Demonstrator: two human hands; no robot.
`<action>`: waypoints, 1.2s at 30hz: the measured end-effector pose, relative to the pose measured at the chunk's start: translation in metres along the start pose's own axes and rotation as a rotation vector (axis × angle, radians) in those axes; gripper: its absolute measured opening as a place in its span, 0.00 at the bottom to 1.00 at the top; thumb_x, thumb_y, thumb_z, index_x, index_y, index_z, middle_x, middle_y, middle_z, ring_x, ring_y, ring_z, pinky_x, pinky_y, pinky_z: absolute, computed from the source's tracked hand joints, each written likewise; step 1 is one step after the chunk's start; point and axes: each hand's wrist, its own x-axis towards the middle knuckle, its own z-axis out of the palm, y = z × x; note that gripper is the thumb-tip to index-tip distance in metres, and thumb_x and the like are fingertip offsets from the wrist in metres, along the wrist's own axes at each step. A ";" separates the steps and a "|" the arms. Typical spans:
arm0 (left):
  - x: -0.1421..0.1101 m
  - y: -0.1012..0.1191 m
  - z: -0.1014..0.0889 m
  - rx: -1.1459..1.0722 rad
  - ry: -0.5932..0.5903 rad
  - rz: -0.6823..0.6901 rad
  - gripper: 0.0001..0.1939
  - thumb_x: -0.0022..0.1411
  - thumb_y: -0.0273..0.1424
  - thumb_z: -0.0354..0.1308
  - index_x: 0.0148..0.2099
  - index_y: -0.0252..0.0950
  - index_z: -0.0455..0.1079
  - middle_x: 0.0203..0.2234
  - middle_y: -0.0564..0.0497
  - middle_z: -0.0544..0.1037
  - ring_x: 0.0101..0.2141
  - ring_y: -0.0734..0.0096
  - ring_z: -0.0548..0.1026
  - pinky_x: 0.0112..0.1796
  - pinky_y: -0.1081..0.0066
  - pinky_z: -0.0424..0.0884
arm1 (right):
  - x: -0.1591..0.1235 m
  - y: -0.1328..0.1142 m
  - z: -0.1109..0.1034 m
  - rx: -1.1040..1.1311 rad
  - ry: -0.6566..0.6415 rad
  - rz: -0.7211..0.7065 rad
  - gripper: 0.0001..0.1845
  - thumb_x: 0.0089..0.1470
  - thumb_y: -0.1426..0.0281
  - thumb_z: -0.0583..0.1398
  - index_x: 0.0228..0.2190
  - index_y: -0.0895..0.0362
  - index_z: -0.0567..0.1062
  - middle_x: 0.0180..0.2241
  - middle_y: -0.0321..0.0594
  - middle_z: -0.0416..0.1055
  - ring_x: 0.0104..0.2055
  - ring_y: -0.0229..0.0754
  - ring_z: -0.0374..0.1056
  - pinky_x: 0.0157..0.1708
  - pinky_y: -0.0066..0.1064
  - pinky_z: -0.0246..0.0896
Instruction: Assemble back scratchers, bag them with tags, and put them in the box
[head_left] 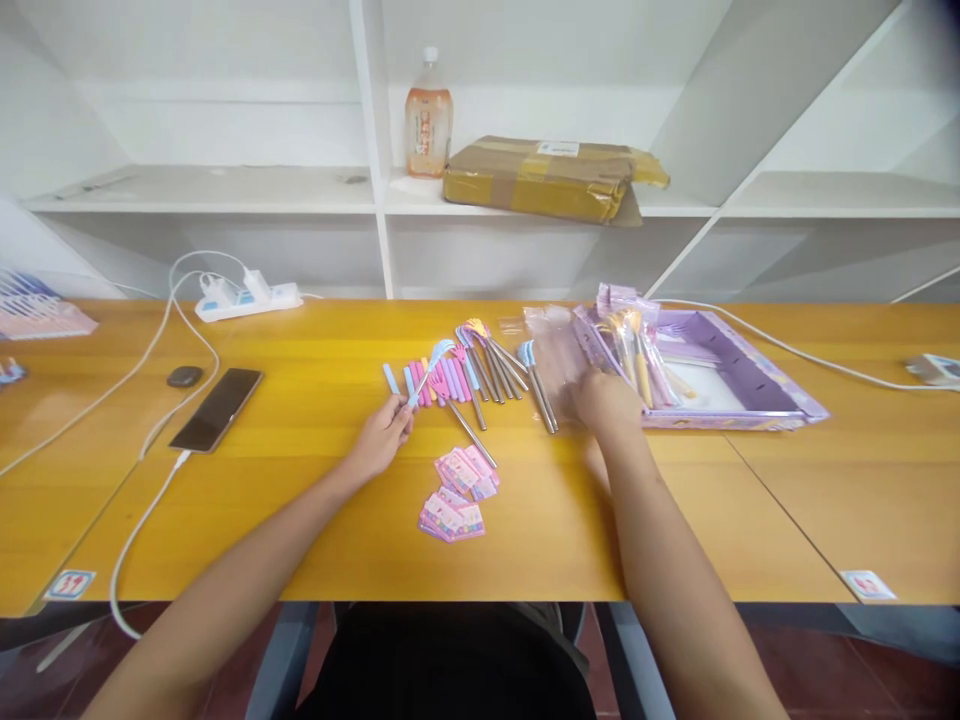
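My left hand is closed around the light blue handle of a back scratcher, whose thin metal rod and blue claw head point up and right. Just beyond it lies a row of pink, purple, orange and blue handles. Several metal rods with coloured claw heads fan out to the right, and two blue-headed rods lie apart, closer to my right hand. Over at the clear plastic bags, my right hand is on or against them, beside the purple tray; its fingers are mostly hidden and blurred.
The purple tray holds bagged scratchers. Two piles of pink cards lie in front. On the left are a phone on a cable, a dark small object and a power strip. A bottle and taped carton occupy the shelf.
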 end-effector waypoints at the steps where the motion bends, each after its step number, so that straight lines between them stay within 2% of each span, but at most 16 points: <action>1: -0.001 0.000 0.000 0.000 0.002 -0.003 0.21 0.74 0.52 0.55 0.46 0.39 0.67 0.28 0.58 0.68 0.22 0.77 0.61 0.24 0.74 0.56 | 0.000 -0.001 -0.001 0.001 0.002 0.006 0.21 0.67 0.66 0.57 0.50 0.67 0.81 0.48 0.66 0.80 0.49 0.62 0.80 0.46 0.44 0.71; 5: -0.002 0.001 0.001 -0.006 0.012 -0.006 0.19 0.74 0.50 0.55 0.45 0.39 0.66 0.28 0.58 0.69 0.22 0.77 0.62 0.25 0.73 0.58 | -0.001 -0.005 -0.008 0.010 0.045 0.017 0.20 0.68 0.64 0.56 0.51 0.63 0.81 0.50 0.63 0.80 0.52 0.62 0.79 0.46 0.45 0.71; 7: -0.002 0.001 0.002 -0.017 0.025 -0.001 0.17 0.75 0.48 0.55 0.48 0.39 0.64 0.29 0.58 0.69 0.22 0.78 0.61 0.25 0.73 0.57 | -0.003 -0.007 -0.011 0.024 0.088 0.004 0.21 0.70 0.62 0.55 0.52 0.61 0.81 0.53 0.62 0.79 0.54 0.62 0.77 0.48 0.45 0.71; 11: -0.004 0.000 0.005 -0.064 0.060 0.022 0.17 0.76 0.43 0.55 0.58 0.44 0.55 0.32 0.59 0.70 0.21 0.79 0.60 0.26 0.74 0.57 | -0.010 -0.019 -0.013 0.177 0.281 -0.100 0.23 0.72 0.62 0.53 0.59 0.59 0.78 0.53 0.57 0.78 0.54 0.59 0.75 0.50 0.45 0.70; 13: -0.007 0.001 0.005 -0.070 0.054 0.036 0.16 0.76 0.42 0.56 0.57 0.44 0.55 0.34 0.58 0.71 0.21 0.79 0.60 0.27 0.74 0.58 | -0.018 -0.028 -0.013 0.289 0.374 -0.192 0.25 0.73 0.61 0.53 0.63 0.57 0.76 0.51 0.55 0.77 0.51 0.56 0.75 0.50 0.44 0.71; 16: -0.013 0.006 0.006 -0.016 -0.019 0.039 0.12 0.76 0.43 0.55 0.53 0.42 0.63 0.33 0.57 0.69 0.23 0.77 0.60 0.28 0.73 0.59 | -0.036 -0.047 -0.009 0.445 0.475 -0.380 0.25 0.74 0.61 0.53 0.65 0.54 0.75 0.46 0.50 0.75 0.45 0.51 0.75 0.47 0.41 0.72; 19: -0.020 0.013 0.010 0.019 -0.125 0.057 0.16 0.76 0.47 0.57 0.52 0.40 0.70 0.32 0.54 0.70 0.28 0.72 0.65 0.31 0.71 0.63 | -0.060 -0.068 -0.003 0.545 0.570 -0.676 0.24 0.73 0.65 0.57 0.66 0.49 0.74 0.41 0.46 0.74 0.40 0.48 0.74 0.42 0.39 0.72; 21: -0.024 0.018 0.014 -0.015 -0.192 0.097 0.21 0.74 0.51 0.59 0.54 0.40 0.73 0.38 0.49 0.74 0.36 0.66 0.71 0.36 0.69 0.68 | -0.077 -0.084 0.001 0.539 0.598 -0.872 0.27 0.71 0.67 0.60 0.68 0.44 0.72 0.40 0.44 0.75 0.38 0.46 0.73 0.39 0.38 0.72; 23: -0.026 0.021 0.018 -0.093 -0.236 0.148 0.26 0.71 0.55 0.62 0.55 0.39 0.74 0.45 0.44 0.76 0.46 0.59 0.74 0.44 0.65 0.72 | -0.093 -0.097 0.003 0.499 0.553 -1.044 0.29 0.71 0.67 0.62 0.69 0.42 0.70 0.42 0.44 0.76 0.38 0.46 0.73 0.39 0.38 0.71; 25: -0.027 0.021 0.021 -0.167 -0.249 0.168 0.28 0.69 0.57 0.64 0.55 0.39 0.75 0.48 0.43 0.77 0.51 0.54 0.75 0.51 0.61 0.72 | -0.104 -0.107 0.002 0.482 0.442 -1.208 0.28 0.73 0.64 0.61 0.70 0.44 0.68 0.46 0.46 0.77 0.42 0.47 0.74 0.40 0.39 0.72; 27: -0.028 0.019 0.022 -0.201 -0.236 0.138 0.27 0.69 0.56 0.64 0.52 0.38 0.75 0.46 0.45 0.77 0.49 0.56 0.75 0.50 0.62 0.73 | -0.110 -0.111 0.001 0.516 0.320 -1.337 0.29 0.73 0.58 0.59 0.71 0.49 0.66 0.50 0.49 0.76 0.47 0.51 0.74 0.42 0.42 0.73; 29: -0.029 0.018 0.022 -0.204 -0.207 0.079 0.25 0.70 0.55 0.63 0.50 0.37 0.74 0.40 0.48 0.76 0.41 0.61 0.74 0.44 0.65 0.73 | -0.111 -0.110 -0.001 0.612 0.225 -1.376 0.31 0.74 0.55 0.57 0.71 0.53 0.65 0.53 0.53 0.74 0.51 0.54 0.74 0.45 0.46 0.74; 30: -0.029 0.018 0.022 -0.203 -0.185 0.055 0.25 0.70 0.55 0.63 0.49 0.37 0.74 0.37 0.49 0.75 0.37 0.64 0.73 0.40 0.67 0.72 | -0.110 -0.108 -0.001 0.684 0.186 -1.341 0.30 0.75 0.56 0.56 0.70 0.53 0.65 0.54 0.53 0.73 0.52 0.54 0.73 0.46 0.46 0.74; 32: -0.029 0.020 0.021 -0.189 -0.156 0.043 0.24 0.71 0.54 0.63 0.49 0.37 0.74 0.33 0.52 0.73 0.33 0.68 0.69 0.37 0.68 0.70 | -0.107 -0.106 -0.001 0.854 0.123 -1.182 0.23 0.76 0.60 0.54 0.66 0.52 0.68 0.54 0.51 0.72 0.48 0.50 0.73 0.46 0.44 0.74; 34: -0.029 0.023 0.021 -0.146 -0.154 0.090 0.22 0.71 0.52 0.63 0.46 0.37 0.75 0.34 0.51 0.73 0.34 0.67 0.70 0.40 0.67 0.72 | -0.105 -0.106 0.000 0.995 0.052 -1.000 0.17 0.76 0.64 0.54 0.61 0.52 0.72 0.52 0.48 0.72 0.41 0.44 0.72 0.43 0.40 0.73; 36: -0.029 0.026 0.021 -0.091 -0.192 0.158 0.21 0.72 0.51 0.62 0.44 0.37 0.77 0.39 0.48 0.75 0.39 0.63 0.73 0.45 0.64 0.73 | -0.105 -0.109 0.002 1.085 -0.032 -0.912 0.13 0.75 0.63 0.58 0.55 0.52 0.75 0.49 0.45 0.72 0.38 0.41 0.71 0.42 0.39 0.72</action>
